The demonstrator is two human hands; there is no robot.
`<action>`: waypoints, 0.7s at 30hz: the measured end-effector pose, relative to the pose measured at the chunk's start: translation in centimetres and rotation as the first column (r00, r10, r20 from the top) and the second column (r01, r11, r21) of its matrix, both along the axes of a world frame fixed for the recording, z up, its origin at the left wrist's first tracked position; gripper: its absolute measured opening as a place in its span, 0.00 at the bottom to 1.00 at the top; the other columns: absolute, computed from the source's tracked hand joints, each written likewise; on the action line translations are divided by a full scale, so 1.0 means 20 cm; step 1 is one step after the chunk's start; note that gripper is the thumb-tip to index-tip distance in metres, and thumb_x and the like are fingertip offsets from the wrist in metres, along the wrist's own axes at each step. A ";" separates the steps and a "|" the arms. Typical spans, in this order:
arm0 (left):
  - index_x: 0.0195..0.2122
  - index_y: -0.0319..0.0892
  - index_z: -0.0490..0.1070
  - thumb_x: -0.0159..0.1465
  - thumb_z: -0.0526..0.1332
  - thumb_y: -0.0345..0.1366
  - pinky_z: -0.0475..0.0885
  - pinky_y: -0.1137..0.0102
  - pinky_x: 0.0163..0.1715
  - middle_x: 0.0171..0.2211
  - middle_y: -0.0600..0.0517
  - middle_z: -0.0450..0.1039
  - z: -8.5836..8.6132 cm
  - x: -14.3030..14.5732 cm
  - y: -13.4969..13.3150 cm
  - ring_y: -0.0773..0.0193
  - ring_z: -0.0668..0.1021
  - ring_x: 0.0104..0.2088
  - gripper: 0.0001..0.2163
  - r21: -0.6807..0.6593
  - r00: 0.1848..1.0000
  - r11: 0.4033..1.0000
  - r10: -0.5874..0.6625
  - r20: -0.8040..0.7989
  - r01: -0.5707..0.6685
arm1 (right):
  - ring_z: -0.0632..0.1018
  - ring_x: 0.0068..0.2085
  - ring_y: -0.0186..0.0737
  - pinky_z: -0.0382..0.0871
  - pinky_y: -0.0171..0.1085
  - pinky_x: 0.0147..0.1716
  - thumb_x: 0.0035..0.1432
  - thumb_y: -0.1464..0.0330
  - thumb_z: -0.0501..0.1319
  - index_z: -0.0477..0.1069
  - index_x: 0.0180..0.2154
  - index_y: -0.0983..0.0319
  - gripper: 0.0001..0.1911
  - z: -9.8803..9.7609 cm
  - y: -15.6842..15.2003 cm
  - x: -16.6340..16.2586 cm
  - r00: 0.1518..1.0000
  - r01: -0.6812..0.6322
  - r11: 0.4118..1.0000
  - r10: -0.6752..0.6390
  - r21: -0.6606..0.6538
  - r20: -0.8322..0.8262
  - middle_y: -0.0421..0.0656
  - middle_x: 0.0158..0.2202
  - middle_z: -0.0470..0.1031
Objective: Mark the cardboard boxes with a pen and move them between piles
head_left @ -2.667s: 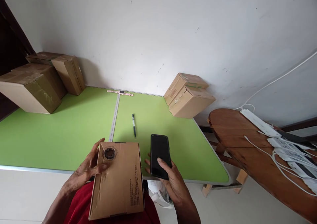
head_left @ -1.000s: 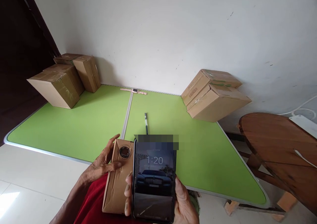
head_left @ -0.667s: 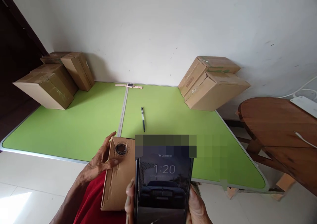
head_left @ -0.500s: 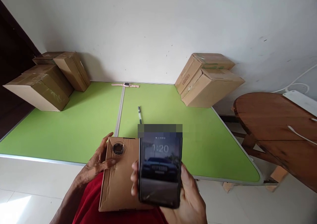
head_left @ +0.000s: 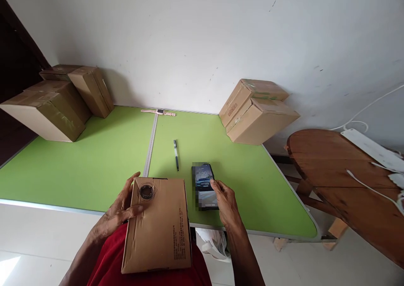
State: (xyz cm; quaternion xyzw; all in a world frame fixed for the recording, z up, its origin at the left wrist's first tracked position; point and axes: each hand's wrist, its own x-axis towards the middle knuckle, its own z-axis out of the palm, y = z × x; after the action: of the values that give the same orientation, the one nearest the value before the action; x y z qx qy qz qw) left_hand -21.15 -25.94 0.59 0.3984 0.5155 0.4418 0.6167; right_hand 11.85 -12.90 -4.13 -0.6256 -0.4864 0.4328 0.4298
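A flat cardboard box (head_left: 158,227) rests on my lap against the near edge of the green table (head_left: 94,159). A dark round mark (head_left: 147,191) sits near its far left corner. My left hand (head_left: 118,212) grips the box's left edge, thumb lying on top. My right hand (head_left: 225,204) is closed on the right side of a black phone (head_left: 203,185). The phone is low over or lying on the table just right of the box, with its screen lit.
A black pen (head_left: 176,154) lies beyond the box, and a pink watch (head_left: 158,112) at the table's far edge. Taped cardboard boxes are stacked far left (head_left: 47,109) and far right (head_left: 255,117). A wooden table (head_left: 341,180) with a white power strip (head_left: 369,149) stands right.
My right hand raised the phone close to my face with the screen lit, then lowered it to the table right of the box. My left hand stayed on the box.
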 end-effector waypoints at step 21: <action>0.80 0.54 0.45 0.67 0.73 0.46 0.61 0.47 0.74 0.76 0.43 0.62 -0.01 0.01 -0.01 0.39 0.64 0.76 0.47 0.040 0.996 0.998 0.042 0.075 -0.045 | 0.81 0.52 0.64 0.77 0.55 0.49 0.66 0.35 0.50 0.79 0.54 0.63 0.43 0.14 -0.28 -0.15 0.912 -0.148 0.987 0.114 0.058 0.394 0.63 0.53 0.81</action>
State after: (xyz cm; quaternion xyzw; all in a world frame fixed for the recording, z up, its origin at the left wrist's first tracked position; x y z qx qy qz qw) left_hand -20.91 -26.17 0.44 0.3831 0.4914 0.4802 0.6174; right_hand 8.81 -18.42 -1.43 -0.6458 -0.6214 0.3061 0.3211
